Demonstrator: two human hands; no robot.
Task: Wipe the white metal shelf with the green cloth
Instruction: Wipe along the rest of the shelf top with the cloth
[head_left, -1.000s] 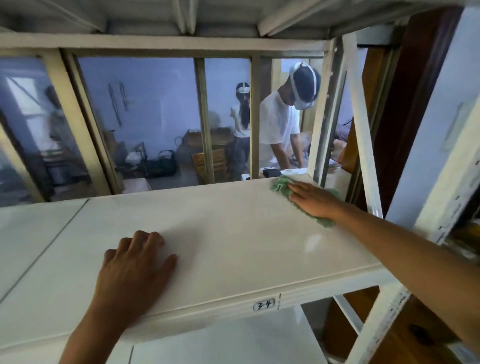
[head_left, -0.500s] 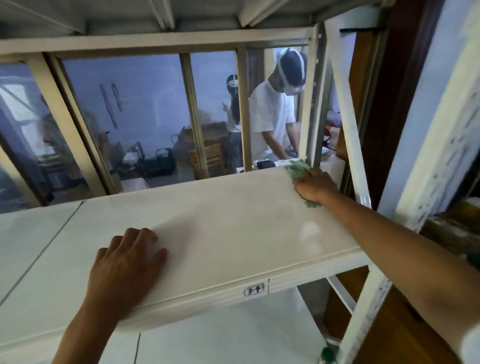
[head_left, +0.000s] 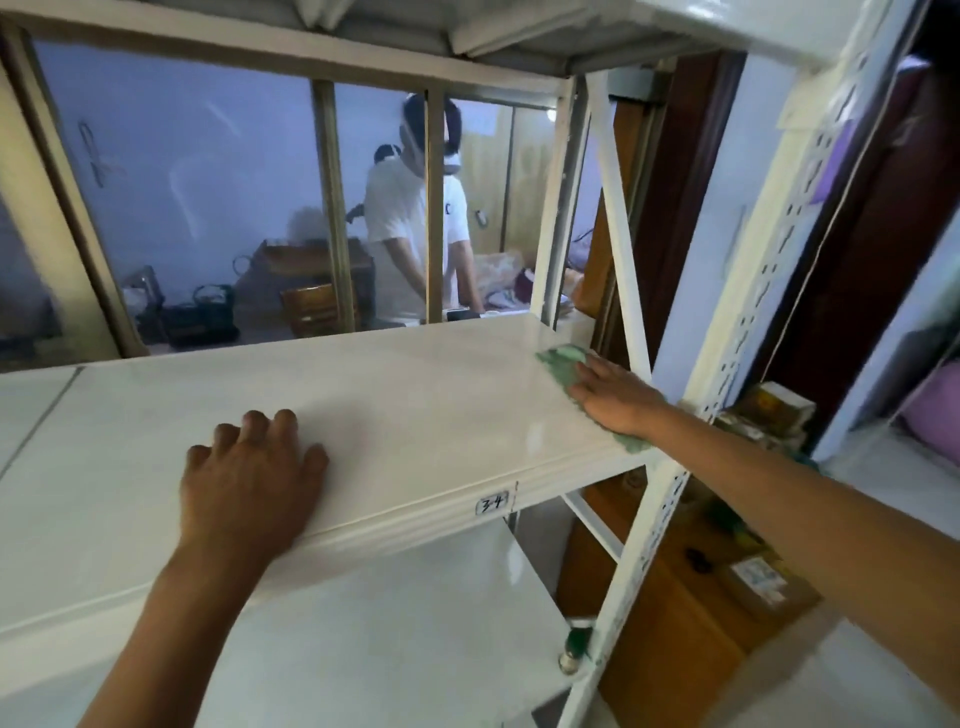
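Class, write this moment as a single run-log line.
right hand presses green cloth flat at the right end of white shelf | left hand rests on shelf's front edge

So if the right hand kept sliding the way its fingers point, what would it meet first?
The right hand lies flat on the green cloth, fingers pointing toward the shelf's far right corner. Past the cloth, the white upright post probably comes first, though depth there is hard to judge.
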